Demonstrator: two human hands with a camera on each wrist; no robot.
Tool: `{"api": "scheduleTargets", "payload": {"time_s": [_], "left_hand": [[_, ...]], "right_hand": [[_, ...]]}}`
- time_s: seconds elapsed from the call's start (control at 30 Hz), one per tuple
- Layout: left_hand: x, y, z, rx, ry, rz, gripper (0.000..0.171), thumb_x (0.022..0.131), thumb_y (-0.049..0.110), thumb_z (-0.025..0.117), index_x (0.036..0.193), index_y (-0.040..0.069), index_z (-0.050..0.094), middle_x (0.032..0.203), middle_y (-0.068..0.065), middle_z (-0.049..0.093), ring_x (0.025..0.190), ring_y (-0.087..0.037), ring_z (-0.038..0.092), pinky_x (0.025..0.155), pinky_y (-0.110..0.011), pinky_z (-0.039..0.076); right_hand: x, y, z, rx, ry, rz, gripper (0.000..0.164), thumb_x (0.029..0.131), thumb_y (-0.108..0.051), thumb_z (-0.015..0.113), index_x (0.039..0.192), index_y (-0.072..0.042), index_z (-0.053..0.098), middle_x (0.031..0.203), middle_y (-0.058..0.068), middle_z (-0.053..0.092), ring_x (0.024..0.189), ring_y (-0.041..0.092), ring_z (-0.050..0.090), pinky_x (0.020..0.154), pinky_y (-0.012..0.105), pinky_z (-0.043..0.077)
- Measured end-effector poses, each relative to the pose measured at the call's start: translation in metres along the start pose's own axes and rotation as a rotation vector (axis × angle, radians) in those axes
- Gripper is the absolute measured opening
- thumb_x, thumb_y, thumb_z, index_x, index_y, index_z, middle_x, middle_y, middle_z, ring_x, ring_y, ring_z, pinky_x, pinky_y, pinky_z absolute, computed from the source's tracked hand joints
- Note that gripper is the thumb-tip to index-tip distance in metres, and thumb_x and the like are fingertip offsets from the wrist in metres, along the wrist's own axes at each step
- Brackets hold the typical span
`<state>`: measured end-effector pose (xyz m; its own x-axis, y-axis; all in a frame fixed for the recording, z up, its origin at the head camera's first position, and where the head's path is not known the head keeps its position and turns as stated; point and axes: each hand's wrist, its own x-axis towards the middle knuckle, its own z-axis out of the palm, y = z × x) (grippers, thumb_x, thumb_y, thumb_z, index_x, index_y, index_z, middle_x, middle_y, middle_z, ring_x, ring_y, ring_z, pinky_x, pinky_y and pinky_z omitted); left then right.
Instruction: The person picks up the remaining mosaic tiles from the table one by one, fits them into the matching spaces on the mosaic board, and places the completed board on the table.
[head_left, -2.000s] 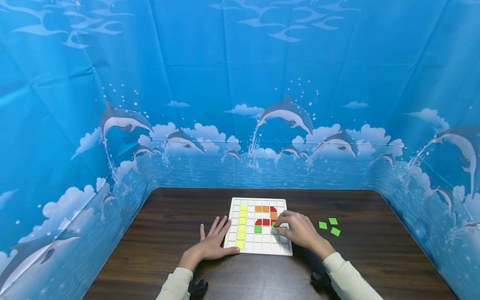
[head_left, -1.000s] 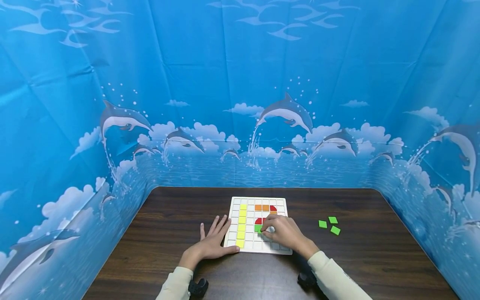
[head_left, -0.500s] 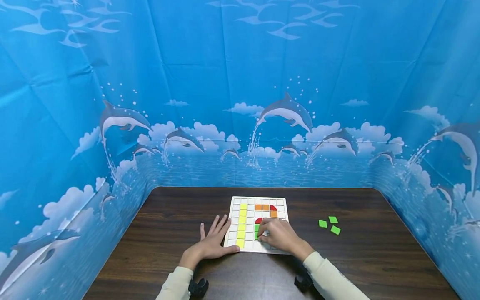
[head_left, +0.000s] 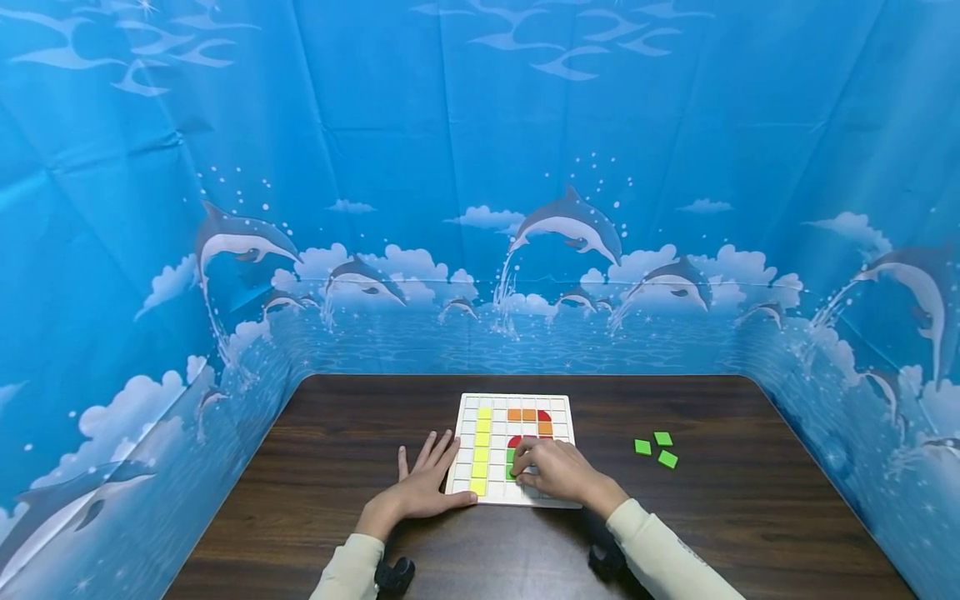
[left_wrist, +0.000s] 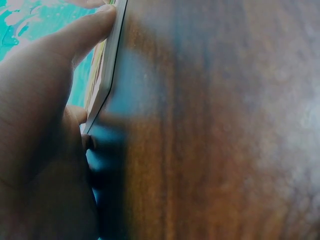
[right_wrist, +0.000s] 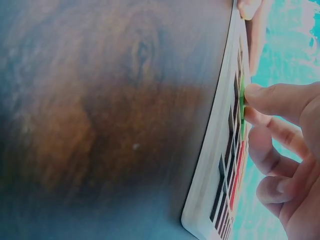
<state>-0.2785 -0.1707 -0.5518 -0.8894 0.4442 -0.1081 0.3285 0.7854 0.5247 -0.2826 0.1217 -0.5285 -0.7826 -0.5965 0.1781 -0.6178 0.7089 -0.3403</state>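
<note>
A white grid board (head_left: 498, 491) lies flat on the dark wooden table. My left hand (head_left: 426, 487) rests at its left edge with fingers spread, thumb on the near left corner. My right hand (head_left: 561, 469) reaches over the board's right half. Its thumb and index finger pinch a green square tile (head_left: 510, 472) lying in a cell just below another green tile (head_left: 510, 456). In the right wrist view, those fingertips touch green (right_wrist: 242, 97) on the board. A column of yellow tiles (head_left: 482, 442) fills cells on the left. The right hand hides some cells and tiles.
Three loose green tiles (head_left: 642, 447) lie on the table right of the board. Orange tiles (head_left: 514, 415) and a rounded red tile (head_left: 543, 416) sit in upper cells; another rounded red tile (head_left: 514, 441) is lower. A blue dolphin curtain (head_left: 420, 342) surrounds the table.
My right hand has moved left across the board, carrying a green tile from near the right-hand cells to below the other green tile. The left hand has stayed put.
</note>
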Motion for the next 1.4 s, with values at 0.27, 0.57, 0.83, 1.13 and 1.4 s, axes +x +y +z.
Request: {"api": "scheduleTargets", "payload": {"time_s": [0.27,0.57,0.83,1.13,1.4], "left_hand": [[0.003,-0.006,0.005,0.005,0.015,0.003,0.113,0.088,0.081,0.063,0.173,0.02,0.02,0.182,-0.009,0.009,0.168,-0.038,-0.004,0.116,-0.083,-0.019],[0.007,-0.011,0.008,0.021,0.0,-0.034,0.116,0.087,0.084,0.062,0.173,0.019,0.02,0.182,-0.007,0.009,0.168,-0.037,-0.003,0.12,-0.079,-0.019],[0.005,-0.009,0.006,0.006,0.006,-0.021,0.114,0.088,0.081,0.064,0.173,0.018,0.021,0.181,-0.01,0.011,0.168,-0.04,-0.002,0.119,-0.08,-0.018],[0.013,-0.015,0.012,0.052,0.007,-0.056,0.115,0.087,0.085,0.062,0.173,0.022,0.019,0.182,-0.003,0.008,0.169,-0.033,-0.003,0.122,-0.077,-0.017],[0.008,-0.013,0.01,0.009,0.018,-0.026,0.115,0.087,0.084,0.062,0.173,0.022,0.019,0.182,-0.006,0.008,0.168,-0.036,-0.004,0.119,-0.079,-0.019]], "right_hand": [[-0.001,0.0,-0.001,0.008,0.0,0.011,0.006,0.093,-0.022,0.084,0.098,-0.021,0.088,0.107,-0.009,0.076,0.094,0.005,0.069,0.075,0.029,0.057],[-0.001,0.0,-0.001,0.016,0.003,0.014,0.005,0.095,-0.021,0.083,0.098,-0.021,0.087,0.105,-0.011,0.076,0.094,0.004,0.069,0.076,0.029,0.058],[-0.003,0.002,0.001,0.035,0.012,0.029,0.006,0.095,-0.021,0.083,0.1,-0.022,0.086,0.106,-0.012,0.075,0.096,0.005,0.069,0.08,0.032,0.059],[-0.006,0.004,-0.003,0.034,0.058,0.061,0.009,0.096,-0.021,0.081,0.104,-0.023,0.085,0.114,-0.008,0.077,0.108,0.013,0.072,0.087,0.041,0.062],[-0.012,0.011,-0.006,0.04,0.103,0.071,0.006,0.096,-0.018,0.081,0.099,-0.023,0.081,0.095,-0.013,0.076,0.086,0.005,0.067,0.069,0.026,0.053]]}}
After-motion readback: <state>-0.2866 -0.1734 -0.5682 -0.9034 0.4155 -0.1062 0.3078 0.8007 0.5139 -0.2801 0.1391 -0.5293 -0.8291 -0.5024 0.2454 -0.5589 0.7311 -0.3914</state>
